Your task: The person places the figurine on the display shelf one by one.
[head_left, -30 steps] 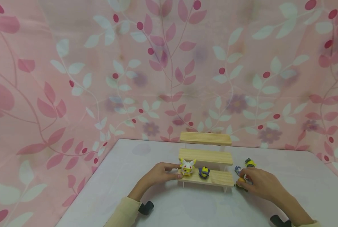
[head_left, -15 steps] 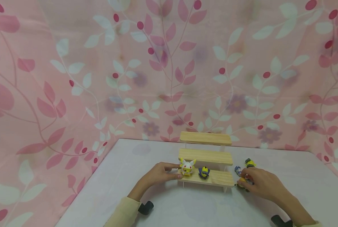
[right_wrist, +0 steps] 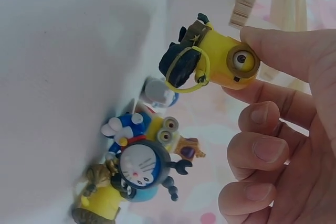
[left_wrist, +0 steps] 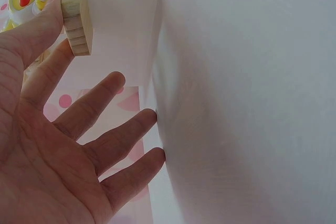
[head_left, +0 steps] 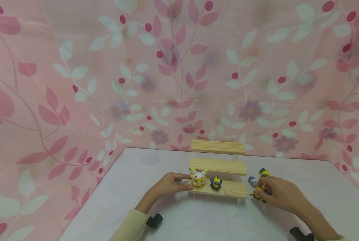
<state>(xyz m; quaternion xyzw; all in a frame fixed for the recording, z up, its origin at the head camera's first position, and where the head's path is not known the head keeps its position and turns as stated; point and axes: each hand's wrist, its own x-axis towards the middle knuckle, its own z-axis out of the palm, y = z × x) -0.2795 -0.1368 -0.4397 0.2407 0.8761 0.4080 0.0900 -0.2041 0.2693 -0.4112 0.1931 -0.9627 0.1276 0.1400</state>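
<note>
Minion (right_wrist: 223, 59) pinched in the right hand (head_left: 281, 194), head view's lower right, could twist from its fingertip hold; a tug by the left hand (head_left: 171, 183), gripping the shelf (head_left: 233, 190), could topple its figures (head_left: 198, 178).

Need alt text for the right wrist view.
A right hand pinches a yellow, one-eyed toy figurine. Lower in the frame, several blue, white and yellow figurines cluster on a white tabletop; a pale wooden shelf end shows at the top.
</note>
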